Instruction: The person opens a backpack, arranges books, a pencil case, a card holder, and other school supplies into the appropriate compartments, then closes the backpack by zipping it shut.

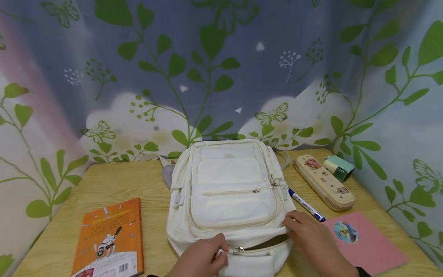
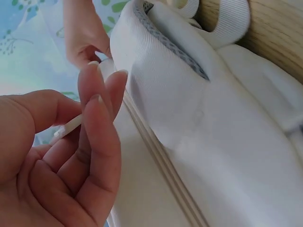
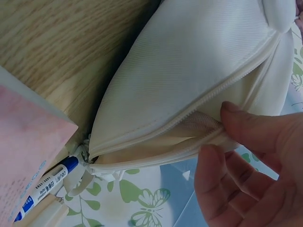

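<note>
A white backpack (image 1: pixel 228 171) lies on the table with its zippered front pocket facing up. At its near end a zipper (image 1: pixel 238 250) is partly undone, with a gap to the right of the slider. My left hand (image 1: pixel 205 256) pinches the pale zipper pull (image 2: pixel 70 126) between thumb and fingers. On the right, my right hand (image 1: pixel 313 242) pinches the edge of the opening (image 3: pixel 210 135) between thumb and index finger. Through that gap the right wrist view shows a beige lining and some mesh (image 3: pixel 199 124).
An orange book (image 1: pixel 110 234) lies to the left. Right of the backpack are a blue-and-white marker (image 1: pixel 307 205), a cream pencil case (image 1: pixel 323 182), a green-and-cream small item (image 1: pixel 340 168) and a pink notebook (image 1: pixel 370 242). Leaf-patterned curtains (image 1: pixel 221 77) surround the table (image 1: pixel 155 181).
</note>
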The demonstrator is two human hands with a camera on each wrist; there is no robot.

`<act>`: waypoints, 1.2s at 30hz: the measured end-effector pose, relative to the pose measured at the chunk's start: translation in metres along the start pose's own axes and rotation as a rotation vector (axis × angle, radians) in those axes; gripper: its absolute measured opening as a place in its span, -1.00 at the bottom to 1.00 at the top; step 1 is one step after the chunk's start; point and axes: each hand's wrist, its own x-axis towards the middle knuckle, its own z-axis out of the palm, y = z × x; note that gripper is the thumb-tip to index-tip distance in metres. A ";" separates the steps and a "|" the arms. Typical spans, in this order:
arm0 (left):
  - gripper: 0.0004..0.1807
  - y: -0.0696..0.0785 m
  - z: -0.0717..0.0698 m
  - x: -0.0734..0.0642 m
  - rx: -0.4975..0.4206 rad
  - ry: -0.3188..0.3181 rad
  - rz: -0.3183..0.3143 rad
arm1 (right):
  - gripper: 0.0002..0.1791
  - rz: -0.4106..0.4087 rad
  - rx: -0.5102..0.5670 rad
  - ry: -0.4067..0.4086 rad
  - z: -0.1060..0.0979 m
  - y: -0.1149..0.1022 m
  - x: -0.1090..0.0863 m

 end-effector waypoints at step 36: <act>-0.94 -0.024 -0.038 -0.050 -0.015 0.048 -0.205 | -0.60 -0.538 -0.033 0.011 0.008 -0.051 0.045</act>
